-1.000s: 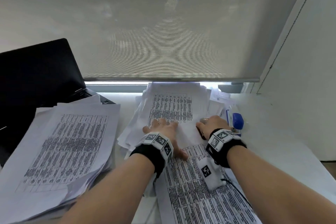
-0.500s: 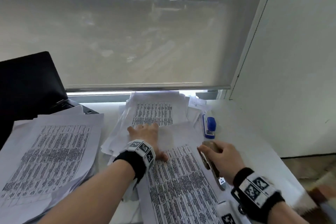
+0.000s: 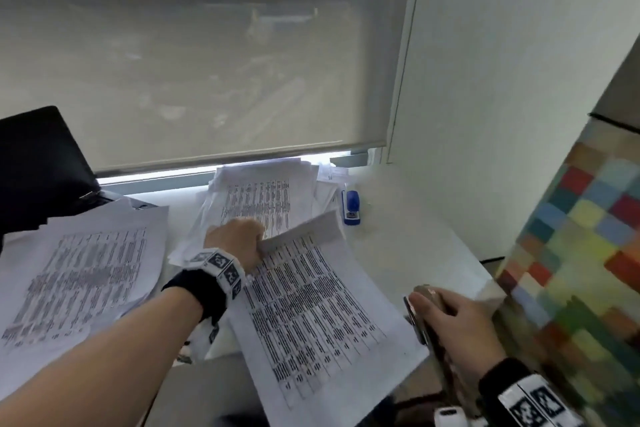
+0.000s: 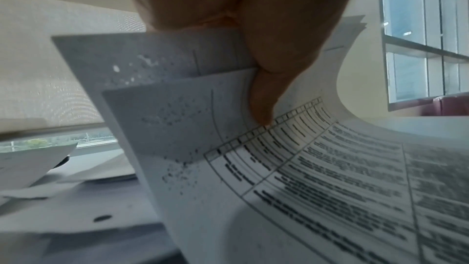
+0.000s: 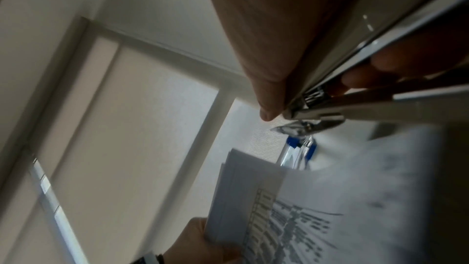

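Far left, a black laptop (image 3: 38, 166) stands lid up, with its near side buried under a loose stack of printed sheets (image 3: 79, 281) that spreads toward the near left of the table (image 3: 415, 246). Centre far, a second pile (image 3: 259, 198) sits against the sill below the roller blind (image 3: 190, 80). Just near of that pile, the left hand (image 3: 235, 241) pinches the far left corner of the set of pages (image 3: 311, 308). In the left wrist view the thumb presses on the printed face with the fingers behind. The far edge is lifted and curls off the table, while the near end lies flat and seems to overhang the near table edge. Page edges at the pinch are slightly stepped. The lift is probably meant to square that corner and give a stapler mouth room to slide over it. A blue stapler (image 3: 351, 208) lies untouched, just far and right of the raised edge. At near right, the right hand (image 3: 460, 326) is wrapped round a metal stapler (image 3: 420, 322), just beside the pages' right edge and well apart from the pinched corner. The right wrist view shows the stapler's mouth parted and its nose aimed toward the pages. A bare strip of table runs along the right of the pages up to the wall. A chequered panel (image 3: 571, 270) crowds the outer side of the right hand, so the freer path to the corner looks to be leftward and far, above the sheet. The blue stapler limits room beyond the corner.
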Action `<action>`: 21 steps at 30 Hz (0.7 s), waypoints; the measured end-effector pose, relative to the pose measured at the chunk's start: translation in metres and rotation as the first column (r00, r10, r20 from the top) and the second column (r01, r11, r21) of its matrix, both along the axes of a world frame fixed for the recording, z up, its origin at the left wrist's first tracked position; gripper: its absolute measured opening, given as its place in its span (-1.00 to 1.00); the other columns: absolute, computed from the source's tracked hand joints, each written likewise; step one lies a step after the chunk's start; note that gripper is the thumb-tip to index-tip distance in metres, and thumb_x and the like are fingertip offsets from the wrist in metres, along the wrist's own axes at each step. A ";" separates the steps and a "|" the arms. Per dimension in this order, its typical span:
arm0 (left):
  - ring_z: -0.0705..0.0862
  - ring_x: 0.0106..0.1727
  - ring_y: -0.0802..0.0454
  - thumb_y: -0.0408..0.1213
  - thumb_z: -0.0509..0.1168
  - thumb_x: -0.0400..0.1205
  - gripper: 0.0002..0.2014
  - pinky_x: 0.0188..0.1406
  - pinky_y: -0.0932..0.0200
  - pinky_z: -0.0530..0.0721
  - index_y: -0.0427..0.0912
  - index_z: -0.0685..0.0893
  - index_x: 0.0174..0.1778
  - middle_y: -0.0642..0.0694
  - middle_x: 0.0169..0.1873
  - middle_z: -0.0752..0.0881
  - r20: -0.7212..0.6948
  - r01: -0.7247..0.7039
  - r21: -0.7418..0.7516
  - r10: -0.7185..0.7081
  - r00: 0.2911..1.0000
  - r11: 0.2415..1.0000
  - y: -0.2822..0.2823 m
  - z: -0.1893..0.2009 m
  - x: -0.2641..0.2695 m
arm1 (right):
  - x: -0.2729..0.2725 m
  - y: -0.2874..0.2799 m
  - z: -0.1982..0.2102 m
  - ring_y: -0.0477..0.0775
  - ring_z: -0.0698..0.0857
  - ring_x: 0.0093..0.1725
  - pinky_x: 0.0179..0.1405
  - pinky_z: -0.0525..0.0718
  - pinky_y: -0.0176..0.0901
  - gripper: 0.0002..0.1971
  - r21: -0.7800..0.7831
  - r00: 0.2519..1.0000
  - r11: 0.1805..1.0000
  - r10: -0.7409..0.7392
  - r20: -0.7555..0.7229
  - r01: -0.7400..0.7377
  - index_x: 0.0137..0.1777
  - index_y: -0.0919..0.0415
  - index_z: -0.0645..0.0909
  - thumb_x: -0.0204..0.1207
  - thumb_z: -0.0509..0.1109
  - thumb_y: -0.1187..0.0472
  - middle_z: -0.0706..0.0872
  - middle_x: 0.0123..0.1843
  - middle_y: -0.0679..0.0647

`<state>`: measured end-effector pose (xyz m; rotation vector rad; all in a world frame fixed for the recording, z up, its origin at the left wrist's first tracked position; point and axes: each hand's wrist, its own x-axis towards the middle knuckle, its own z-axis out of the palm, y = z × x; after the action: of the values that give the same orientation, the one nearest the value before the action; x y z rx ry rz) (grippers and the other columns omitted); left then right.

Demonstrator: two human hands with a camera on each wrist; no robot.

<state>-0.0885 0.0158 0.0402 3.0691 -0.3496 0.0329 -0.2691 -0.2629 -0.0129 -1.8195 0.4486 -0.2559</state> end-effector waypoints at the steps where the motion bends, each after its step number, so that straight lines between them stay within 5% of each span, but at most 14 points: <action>1: 0.50 -0.40 0.21 -0.18 0.34 0.64 -0.74 -0.15 0.16 0.53 -0.03 0.50 -0.38 0.07 -0.40 0.59 0.007 -0.003 0.013 0.003 1.000 1.000 -0.001 0.001 -0.003 | -0.010 -0.007 -0.007 -0.16 0.72 -0.23 -0.14 0.66 -0.24 -0.89 0.000 1.000 1.000 -0.030 -0.005 0.030 -0.24 0.12 0.74 0.42 0.55 0.10 0.81 -0.26 -0.05; 4: 0.52 -0.40 0.18 -0.23 0.32 0.64 -0.77 -0.15 0.13 0.52 -0.05 0.54 -0.35 0.05 -0.41 0.60 0.022 -0.005 0.043 0.004 1.000 0.999 -0.006 0.002 -0.009 | -0.042 -0.033 -0.052 -0.04 0.72 -0.16 -0.07 0.64 -0.12 -0.88 -0.057 0.982 0.993 -0.110 -0.153 0.102 -0.25 0.15 0.71 0.42 0.56 0.14 0.78 -0.27 -0.06; 6: 0.55 -0.37 0.15 -0.23 0.30 0.65 -0.78 -0.11 0.11 0.54 -0.06 0.54 -0.33 0.04 -0.41 0.62 0.030 0.002 0.062 -0.004 1.000 0.998 -0.010 0.003 -0.011 | -0.058 -0.046 -0.089 0.07 0.76 -0.06 0.01 0.69 -0.11 -0.84 -0.083 0.950 0.993 -0.106 -0.293 0.085 -0.08 0.21 0.75 0.37 0.57 0.19 0.81 -0.17 -0.01; 8: 0.57 -0.36 0.13 -0.22 0.29 0.66 -0.79 -0.11 0.11 0.55 -0.06 0.55 -0.31 0.02 -0.40 0.63 0.048 0.008 0.075 -0.011 0.999 0.997 -0.013 0.005 -0.011 | -0.068 -0.055 -0.126 0.05 0.70 -0.05 -0.12 0.64 -0.29 -0.72 -0.044 0.869 0.998 -0.050 -0.493 0.033 0.09 0.40 0.70 0.39 0.50 0.32 0.75 -0.08 0.07; 10: 0.54 -0.39 0.15 -0.19 0.30 0.67 -0.79 -0.21 0.14 0.50 -0.07 0.55 -0.30 0.02 -0.40 0.62 0.082 0.005 0.070 -0.010 0.997 0.998 -0.015 0.008 -0.013 | -0.077 -0.059 -0.160 0.04 0.65 0.05 -0.09 0.55 -0.37 -0.64 -0.092 0.760 0.994 -0.016 -0.650 -0.058 0.23 0.36 0.65 0.49 0.39 0.19 0.70 0.06 0.12; 13: 0.51 -0.43 0.17 -0.17 0.29 0.69 -0.75 -0.34 0.19 0.41 -0.07 0.55 -0.32 0.02 -0.42 0.60 0.119 0.019 0.063 -0.026 0.993 0.998 -0.022 0.009 -0.016 | -0.094 -0.065 -0.196 0.16 0.55 0.40 0.33 0.46 -0.23 -0.35 -0.217 0.660 0.973 -0.112 -0.743 -0.080 0.38 0.16 0.58 0.43 0.21 -0.26 0.61 0.39 0.17; 16: 0.49 -0.44 0.15 -0.19 0.31 0.66 -0.76 -0.29 0.15 0.44 -0.10 0.55 -0.33 0.00 -0.43 0.60 0.146 0.033 0.070 -0.043 0.988 0.997 -0.028 0.011 -0.019 | -0.102 -0.066 -0.208 0.13 0.48 0.48 0.44 0.40 -0.14 -0.48 -0.297 0.627 0.947 -0.158 -0.763 -0.123 0.48 0.21 0.47 0.63 0.22 -0.08 0.53 0.48 0.14; 19: 0.45 -0.46 0.12 -0.23 0.33 0.64 -0.78 -0.28 0.13 0.40 -0.13 0.55 -0.32 -0.02 -0.45 0.58 0.171 0.044 0.095 -0.059 0.983 0.995 -0.033 0.014 -0.021 | -0.100 -0.067 -0.222 0.11 0.38 0.56 0.55 0.31 -0.06 -0.19 -0.276 0.651 0.934 -0.064 -0.757 -0.229 0.54 0.04 0.43 0.48 0.00 -0.49 0.47 0.54 0.05; 21: 0.46 -0.46 0.12 -0.23 0.33 0.63 -0.77 -0.26 0.13 0.41 -0.13 0.54 -0.35 -0.02 -0.46 0.58 0.180 0.046 0.102 -0.064 0.982 0.994 -0.034 0.014 -0.021 | -0.100 -0.066 -0.221 0.11 0.49 0.48 0.43 0.42 -0.13 -0.33 -0.300 0.549 0.890 -0.068 -0.833 -0.344 0.46 0.15 0.50 0.51 0.26 -0.30 0.55 0.47 0.10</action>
<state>-0.1092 -0.0187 0.0546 3.1587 -0.4590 0.3059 -0.3690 -0.3285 -0.2341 -2.3482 0.9561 0.7540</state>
